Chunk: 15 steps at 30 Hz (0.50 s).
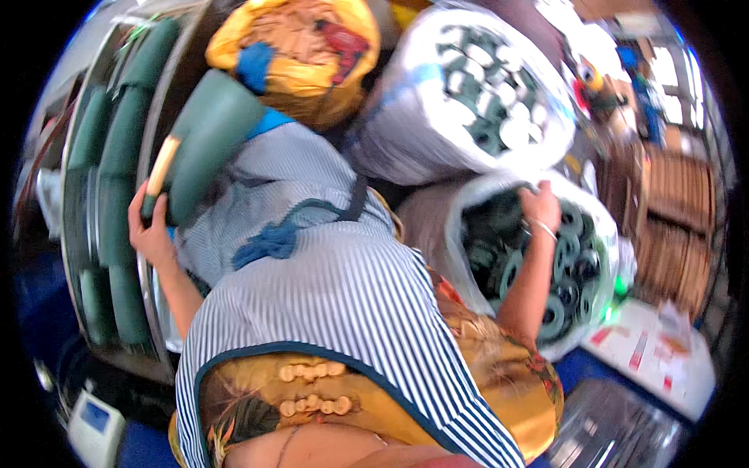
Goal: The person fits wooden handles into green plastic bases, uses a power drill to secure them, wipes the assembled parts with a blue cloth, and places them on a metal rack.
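Observation:
At the left, my left hand [150,226] grips the lower end of a dark green roll [218,117]. The roll tilts over my striped apron [335,273], and a pale yellow strip [162,165] shows along its side near my fingers. My right hand [541,209] is over a clear-lined sack [456,234] of dark green rings [566,257]. Its fingers are curled closed at the sack's far side, and blur hides what, if anything, they hold.
A rack of dark green rolls [125,187] stands at the left. Ahead are a yellow bag [312,97] and a white sack [398,117] of green and white pieces. Brown cardboard [675,226] is stacked at the right, above a white board [651,359].

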Available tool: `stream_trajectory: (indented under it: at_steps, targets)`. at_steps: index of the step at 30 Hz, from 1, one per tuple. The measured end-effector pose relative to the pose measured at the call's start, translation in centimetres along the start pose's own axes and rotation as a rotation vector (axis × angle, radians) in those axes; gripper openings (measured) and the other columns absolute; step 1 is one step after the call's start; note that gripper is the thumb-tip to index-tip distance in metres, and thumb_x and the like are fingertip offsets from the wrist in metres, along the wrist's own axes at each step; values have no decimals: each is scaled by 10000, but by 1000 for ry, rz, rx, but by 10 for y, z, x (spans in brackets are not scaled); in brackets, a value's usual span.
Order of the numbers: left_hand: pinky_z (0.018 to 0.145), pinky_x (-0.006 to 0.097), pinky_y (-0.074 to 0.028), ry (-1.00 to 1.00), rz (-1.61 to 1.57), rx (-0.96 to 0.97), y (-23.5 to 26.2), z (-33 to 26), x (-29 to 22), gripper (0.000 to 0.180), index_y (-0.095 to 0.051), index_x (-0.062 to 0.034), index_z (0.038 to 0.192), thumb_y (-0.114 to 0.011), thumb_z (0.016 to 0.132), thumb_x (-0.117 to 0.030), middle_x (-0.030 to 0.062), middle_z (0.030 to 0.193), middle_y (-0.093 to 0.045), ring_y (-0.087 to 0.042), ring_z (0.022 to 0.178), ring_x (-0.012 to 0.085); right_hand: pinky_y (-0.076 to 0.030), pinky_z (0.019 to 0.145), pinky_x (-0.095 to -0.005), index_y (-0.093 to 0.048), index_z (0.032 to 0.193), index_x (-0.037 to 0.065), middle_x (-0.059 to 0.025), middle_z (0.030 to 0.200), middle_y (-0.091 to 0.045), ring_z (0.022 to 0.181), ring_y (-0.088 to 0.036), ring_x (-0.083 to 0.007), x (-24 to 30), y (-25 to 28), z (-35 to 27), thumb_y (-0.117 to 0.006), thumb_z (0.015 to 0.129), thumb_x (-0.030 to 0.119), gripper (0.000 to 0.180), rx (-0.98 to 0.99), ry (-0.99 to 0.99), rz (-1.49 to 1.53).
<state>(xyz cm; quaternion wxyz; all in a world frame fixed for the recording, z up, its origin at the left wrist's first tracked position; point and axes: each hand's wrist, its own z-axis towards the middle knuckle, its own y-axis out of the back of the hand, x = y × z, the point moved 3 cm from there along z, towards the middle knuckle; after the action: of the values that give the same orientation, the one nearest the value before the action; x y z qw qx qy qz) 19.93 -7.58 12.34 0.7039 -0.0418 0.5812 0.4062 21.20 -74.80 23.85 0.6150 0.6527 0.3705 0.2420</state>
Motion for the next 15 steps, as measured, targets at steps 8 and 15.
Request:
stream_trajectory:
  at_steps: [8, 15]
  targets:
    - [841, 271, -498, 87, -109, -243, 37, 11, -32, 351, -667, -24, 1170, -688, 823, 23, 92, 1077, -688, -653, 933, 148, -507, 774, -416, -512, 1279, 93, -220, 978, -651, 890, -653, -376, 304, 6, -70, -568, 885, 121, 399, 176, 1088, 940]
    - [858, 267, -494, 266, 18, -348, 72, -33, -28, 377, -658, -19, 1180, -668, 812, 57, 89, 1062, -688, -656, 955, 151, -445, 957, -429, -575, 1266, 88, -136, 1258, -538, 1124, -521, -350, 412, -118, -104, -696, 790, 180, 500, -241, 1641, 658]
